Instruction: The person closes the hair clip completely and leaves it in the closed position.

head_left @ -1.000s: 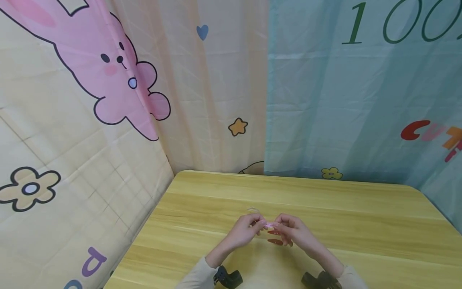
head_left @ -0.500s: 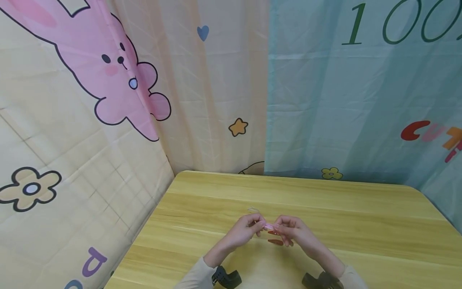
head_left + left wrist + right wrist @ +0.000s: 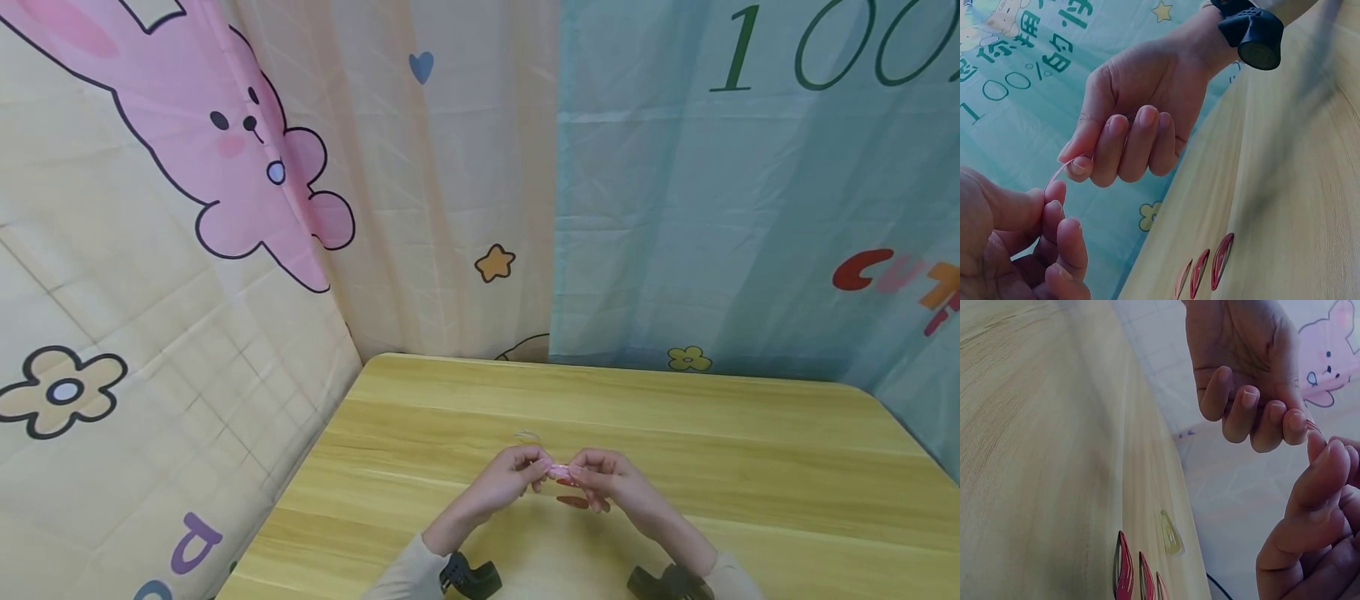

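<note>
A thin pink snap hair clip (image 3: 559,472) spans the gap between both hands, above the table. My left hand (image 3: 510,482) pinches one end between thumb and index finger. At the other end, my right hand (image 3: 611,481) holds it the same way. In the left wrist view the pink clip (image 3: 1055,172) looks slightly bowed; the fingertips hide both ends. Below the hands lie a red hair clip (image 3: 1124,565), a second red clip (image 3: 1147,578) and a pinkish one (image 3: 1162,587), side by side. A yellow hair clip (image 3: 1172,535) lies farther back on the table.
The wood-grain table (image 3: 712,433) ends at patterned cloth hangings (image 3: 450,167) behind and at the left. Each wrist carries a black camera, the left camera (image 3: 472,577) and the right camera (image 3: 667,582), close above the tabletop.
The pink clip has tilted slightly between the fingers, showing more of its face than one second ago. Both hands stay almost in place; the clips on the table have not moved.
</note>
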A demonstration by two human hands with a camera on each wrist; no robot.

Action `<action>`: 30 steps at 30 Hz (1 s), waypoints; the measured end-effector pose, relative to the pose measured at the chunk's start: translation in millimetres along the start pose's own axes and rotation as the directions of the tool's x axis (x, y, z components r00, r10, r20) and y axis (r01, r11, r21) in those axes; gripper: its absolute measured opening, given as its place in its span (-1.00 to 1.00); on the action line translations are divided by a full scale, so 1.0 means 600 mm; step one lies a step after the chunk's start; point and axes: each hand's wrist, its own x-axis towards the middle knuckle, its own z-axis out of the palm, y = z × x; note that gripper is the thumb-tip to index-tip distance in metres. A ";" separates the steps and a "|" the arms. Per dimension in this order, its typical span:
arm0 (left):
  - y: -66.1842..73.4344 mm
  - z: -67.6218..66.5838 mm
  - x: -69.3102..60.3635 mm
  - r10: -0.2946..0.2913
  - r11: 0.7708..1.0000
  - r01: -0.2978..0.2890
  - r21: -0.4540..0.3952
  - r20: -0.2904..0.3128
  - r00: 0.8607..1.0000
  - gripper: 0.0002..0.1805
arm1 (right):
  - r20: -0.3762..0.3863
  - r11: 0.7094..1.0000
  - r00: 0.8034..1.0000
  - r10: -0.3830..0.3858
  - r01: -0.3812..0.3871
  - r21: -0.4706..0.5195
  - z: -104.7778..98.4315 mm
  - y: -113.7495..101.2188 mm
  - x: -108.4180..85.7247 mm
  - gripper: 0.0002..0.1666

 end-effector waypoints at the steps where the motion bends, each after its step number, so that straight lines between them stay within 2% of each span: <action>1: -0.001 0.000 0.000 0.001 1.000 -0.001 0.005 -0.002 1.000 -0.76 | -0.006 1.000 1.000 0.005 -0.005 -0.005 0.001 0.000 0.000 -0.80; 9: -0.008 0.002 0.000 -0.015 1.000 0.015 0.023 -0.004 1.000 -0.70 | -0.061 0.995 0.996 0.066 -0.070 -0.074 0.003 0.004 -0.002 -0.76; 14: -0.011 0.004 0.000 -0.022 0.997 0.024 0.068 -0.027 0.999 -0.70 | -0.099 0.985 0.991 0.092 -0.105 -0.134 0.003 0.003 -0.003 -0.71; 22: -0.018 0.011 -0.003 0.011 0.995 -0.005 0.100 -0.059 0.998 -0.78 | -0.108 0.966 0.989 0.097 -0.120 -0.229 -0.002 0.013 -0.002 -0.58; 30: -0.023 0.014 -0.005 0.005 0.993 0.003 0.115 -0.068 0.998 -0.79 | -0.141 0.960 0.985 0.100 -0.133 -0.247 -0.006 0.021 0.000 -0.68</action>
